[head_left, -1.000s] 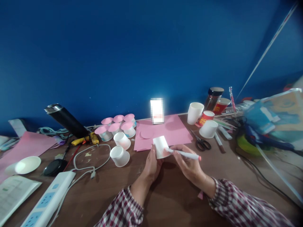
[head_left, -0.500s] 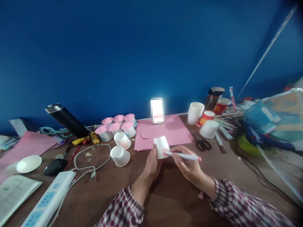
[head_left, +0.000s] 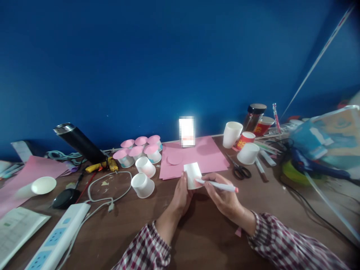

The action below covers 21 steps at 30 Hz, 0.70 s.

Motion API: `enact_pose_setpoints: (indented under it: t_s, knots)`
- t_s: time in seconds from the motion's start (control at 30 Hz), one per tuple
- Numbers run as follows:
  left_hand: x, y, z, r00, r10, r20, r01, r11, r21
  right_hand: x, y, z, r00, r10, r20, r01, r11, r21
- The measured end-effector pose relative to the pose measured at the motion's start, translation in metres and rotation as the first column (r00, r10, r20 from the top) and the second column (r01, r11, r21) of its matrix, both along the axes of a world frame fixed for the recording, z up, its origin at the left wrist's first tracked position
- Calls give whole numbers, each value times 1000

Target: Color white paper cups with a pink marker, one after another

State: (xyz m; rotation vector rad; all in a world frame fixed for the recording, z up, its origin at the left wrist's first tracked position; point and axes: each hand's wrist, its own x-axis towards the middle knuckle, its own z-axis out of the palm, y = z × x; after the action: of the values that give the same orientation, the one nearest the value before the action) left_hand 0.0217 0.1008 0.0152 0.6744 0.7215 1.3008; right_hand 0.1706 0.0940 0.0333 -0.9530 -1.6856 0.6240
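Observation:
My left hand (head_left: 181, 195) is wrapped round a small white paper cup (head_left: 192, 173), tilted above the table near the front edge of the pink sheets (head_left: 197, 153). In my right hand (head_left: 225, 198) is a white marker (head_left: 221, 185) with a pinkish-red end, and its tip touches the cup's side beside a faint pink mark. Two white cups (head_left: 143, 185) (head_left: 145, 167) stand to the left of my hands. Behind them are several cups topped with pink paper discs (head_left: 136, 152). A pink disc (head_left: 174, 158) lies on the sheets.
Scissors (head_left: 241, 171), white cups (head_left: 248, 153) and a red cup (head_left: 245, 140) are at the right. On the left are a black bottle (head_left: 80, 142), a power strip (head_left: 57, 238), cables and a white cup on its side (head_left: 44, 185). A blue wall (head_left: 168, 67) rises behind.
The white cup lying at the far left has shifted right and slightly back. The held cup has moved very slightly right; both hands keep their hold.

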Motion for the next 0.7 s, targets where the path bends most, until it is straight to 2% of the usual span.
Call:
enact_pose_setpoints:
  t_s: [0.17, 0.4, 0.7]
  knots:
    - [0, -1, 1, 1000, 1, -1, -1, 1000, -28, 0, 1, 0, 1000, 7, 13, -7, 1000, -3]
    - [0, 0, -3, 999, 12, 30, -12, 1000, -1, 0, 1, -1, 1000, 17, -17, -17, 1000, -5]
    - [-1, 0, 0, 1000, 11, 0, -11, 998, -61, 0, -1, 6, 999, 25, 23, -24, 1000, -16]
